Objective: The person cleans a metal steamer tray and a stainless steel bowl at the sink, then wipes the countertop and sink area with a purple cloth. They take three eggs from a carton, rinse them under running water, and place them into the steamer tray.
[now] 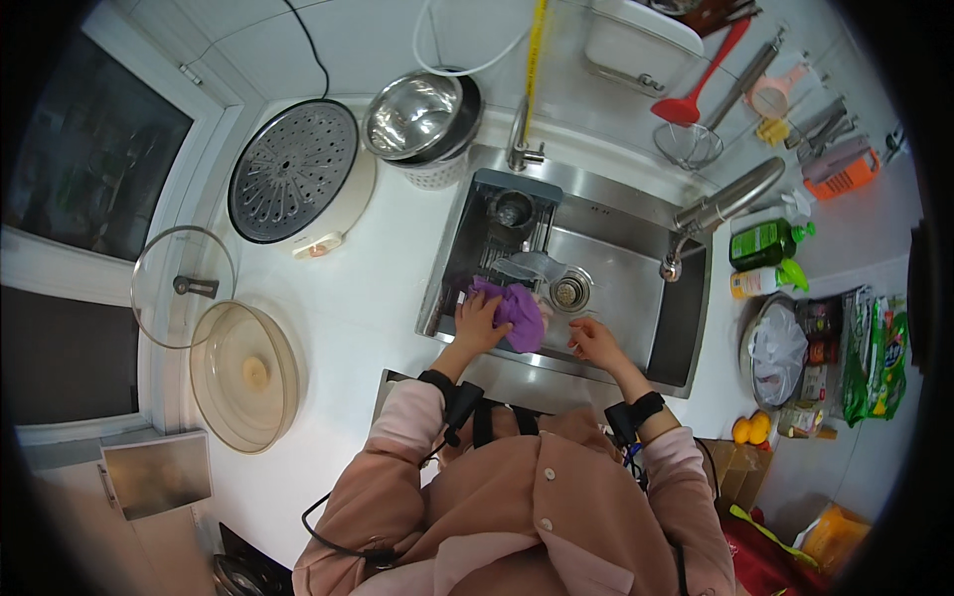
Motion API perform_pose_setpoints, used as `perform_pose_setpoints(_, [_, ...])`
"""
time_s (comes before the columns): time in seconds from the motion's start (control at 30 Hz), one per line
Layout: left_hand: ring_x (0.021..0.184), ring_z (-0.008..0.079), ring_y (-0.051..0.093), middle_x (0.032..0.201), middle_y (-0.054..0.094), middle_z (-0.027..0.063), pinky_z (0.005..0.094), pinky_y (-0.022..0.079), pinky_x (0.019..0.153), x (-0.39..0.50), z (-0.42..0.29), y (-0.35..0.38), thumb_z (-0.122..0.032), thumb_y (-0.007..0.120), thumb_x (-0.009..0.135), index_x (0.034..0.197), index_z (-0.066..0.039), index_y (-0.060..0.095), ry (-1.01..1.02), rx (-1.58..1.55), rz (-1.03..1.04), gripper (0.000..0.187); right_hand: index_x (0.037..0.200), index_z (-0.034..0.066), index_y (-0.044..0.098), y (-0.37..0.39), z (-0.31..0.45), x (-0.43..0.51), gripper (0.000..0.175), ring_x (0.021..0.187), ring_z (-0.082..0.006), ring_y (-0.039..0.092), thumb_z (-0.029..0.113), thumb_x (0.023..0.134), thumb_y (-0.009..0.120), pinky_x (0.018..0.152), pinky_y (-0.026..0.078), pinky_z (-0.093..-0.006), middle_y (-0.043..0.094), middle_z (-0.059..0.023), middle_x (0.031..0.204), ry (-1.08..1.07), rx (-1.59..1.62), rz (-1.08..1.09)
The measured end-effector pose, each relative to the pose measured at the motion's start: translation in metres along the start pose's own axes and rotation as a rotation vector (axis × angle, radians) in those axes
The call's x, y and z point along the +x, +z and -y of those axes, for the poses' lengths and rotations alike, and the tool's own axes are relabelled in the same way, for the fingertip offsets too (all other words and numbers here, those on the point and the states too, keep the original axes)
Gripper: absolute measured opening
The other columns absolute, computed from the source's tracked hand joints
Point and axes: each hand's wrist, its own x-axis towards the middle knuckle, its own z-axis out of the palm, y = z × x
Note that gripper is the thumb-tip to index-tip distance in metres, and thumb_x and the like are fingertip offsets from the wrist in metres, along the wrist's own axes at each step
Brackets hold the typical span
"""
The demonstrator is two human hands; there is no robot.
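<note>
My left hand (479,325) grips a bunched purple cloth (526,319) at the front of the drain rack (462,231), its fingers spread over the fabric. The cloth hangs partly over the stainless steel sink (615,261). To the right, my right hand (594,343) hovers over the front of the basin with fingers loosely bent, and I see nothing in it. A crumpled clear plastic piece (531,266) lies beyond the cloth, close to the drain strainer (570,290). Farther back in the rack stands a dark round container (511,211).
The kitchen faucet (715,201) arches over the basin's right side. Green soap bottle (764,244) and spray bottle (764,281) stand right of the sink. On the left are stacked bowls (417,115), an electric grill pan (294,175), a glass lid (182,287) and a transparent deep cover (246,380).
</note>
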Motion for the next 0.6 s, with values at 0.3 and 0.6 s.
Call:
perform_pose_setpoints(0.3, [0.074,0.0389,0.059,0.077,0.060,0.0200,0.0447,0.048,0.065,0.035,-0.013,-0.017,-0.020,0.044,0.092,0.093,-0.003,0.055,-0.065,-0.088,-0.206,0.020,0.118,0.0014,0.051,0.020,0.009,0.002,0.033,0.080,-0.0180,0.061,0.018,0.089,0.054,0.068,0.051,-0.0302,0.063,-0.0117,0.092,-0.248,-0.139,0.033])
perform_pose_setpoints(0.6, [0.076,0.0100,0.051,0.078,0.057,0.0014,0.0278,0.044,0.072,0.022,-0.058,-0.108,-0.028,0.037,0.099,0.092,0.000,0.057,-0.135,-0.935,-0.142,0.035,0.136,0.0086,0.034,0.080,0.114,0.002,0.055,0.102,-0.0196,0.055,0.042,0.094,0.045,0.077,0.051,-0.0349,0.050,-0.0105,0.123,-0.172,0.342,0.366])
